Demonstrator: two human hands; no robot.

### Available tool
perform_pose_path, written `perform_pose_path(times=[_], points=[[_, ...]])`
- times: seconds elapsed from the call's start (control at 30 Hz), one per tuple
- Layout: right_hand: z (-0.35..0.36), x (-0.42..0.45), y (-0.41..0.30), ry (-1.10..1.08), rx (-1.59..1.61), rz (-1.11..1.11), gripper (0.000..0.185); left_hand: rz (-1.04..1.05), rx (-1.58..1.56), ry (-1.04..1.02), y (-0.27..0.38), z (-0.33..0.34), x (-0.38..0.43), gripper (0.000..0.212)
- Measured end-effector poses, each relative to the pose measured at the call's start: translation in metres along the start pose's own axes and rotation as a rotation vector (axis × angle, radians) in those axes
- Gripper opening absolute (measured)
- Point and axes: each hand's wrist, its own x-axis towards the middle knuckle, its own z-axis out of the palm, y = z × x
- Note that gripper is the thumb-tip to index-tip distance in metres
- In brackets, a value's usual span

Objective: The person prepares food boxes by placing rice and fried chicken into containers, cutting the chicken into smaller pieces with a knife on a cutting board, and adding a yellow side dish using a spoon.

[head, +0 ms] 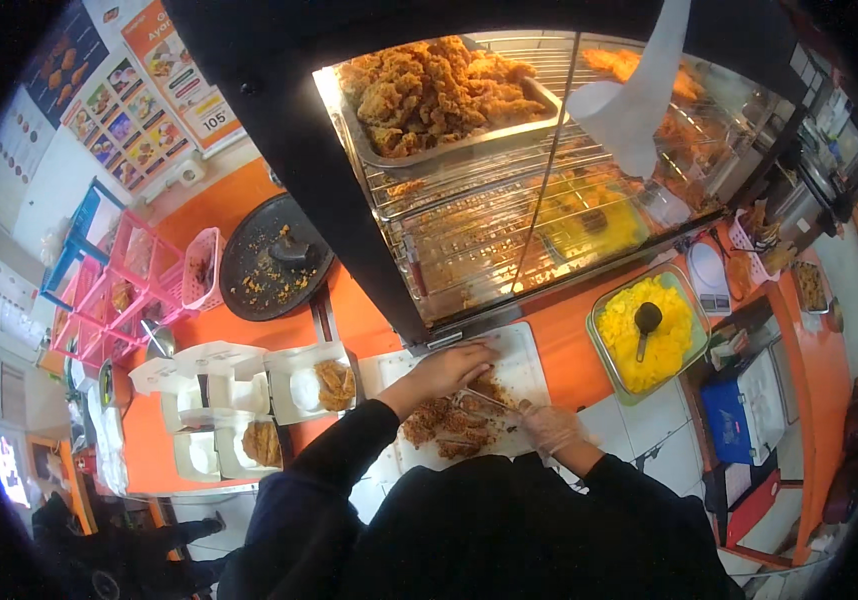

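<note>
A white cutting board (526, 360) lies before me, with pieces of crumbed fried chicken (459, 431) and loose crumbs on it. My right hand (552, 429), in a clear plastic glove, grips a slim metal utensil (490, 399) at the board's right side. This utensil reaches left over the meat; whether it is a knife or tongs is unclear. Above the chicken is my left hand (455, 369), its fingers stretched to the right near the utensil's far end. What lies under its palm is hidden. Left of the board, open paper boxes (279, 386) hold white rice (307, 391) and fried chicken (335, 384).
A heated display cabinet (466, 330) with a tray of fried chicken (436, 97) rises beyond the board. To the right, a glass dish (600, 330) contains yellow food and a black spoon (648, 319). A black round pan (249, 232) and pink baskets (147, 240) stand at the left.
</note>
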Motion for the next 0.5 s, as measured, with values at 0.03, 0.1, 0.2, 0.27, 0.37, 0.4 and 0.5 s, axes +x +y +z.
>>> perform_pose_path(times=[0.03, 0.1, 0.2, 0.27, 0.37, 0.4, 0.5], points=[[0.002, -0.003, 0.004, 0.078, -0.045, -0.014, 0.022, 0.004, 0.007, -0.006, 0.005, -0.008, 0.007, 0.028], [-0.005, -0.008, 0.003, 0.125, -0.072, -0.025, 0.022, 0.021, -0.001, -0.006, 0.007, -0.009, 0.013, 0.028], [-0.02, -0.004, 0.001, 0.061, -0.037, -0.002, 0.025, 0.002, -0.033, 0.026, -0.009, 0.0, 0.017, 0.027], [-0.013, 0.002, 0.0, 0.003, -0.034, -0.008, 0.024, -0.062, -0.045, -0.047, -0.024, 0.014, 0.01, 0.029], [-0.005, 0.008, 0.002, 0.066, 0.03, -0.018, 0.023, -0.055, 0.03, -0.045, -0.035, 0.021, 0.005, 0.033], [-0.009, 0.008, -0.002, 0.045, 0.012, -0.008, 0.023, -0.083, 0.032, -0.046, -0.029, 0.019, 0.002, 0.033], [-0.019, 0.002, -0.009, -0.002, -0.006, -0.017, 0.023, -0.213, -0.026, -0.073, -0.02, 0.016, -0.002, 0.033]])
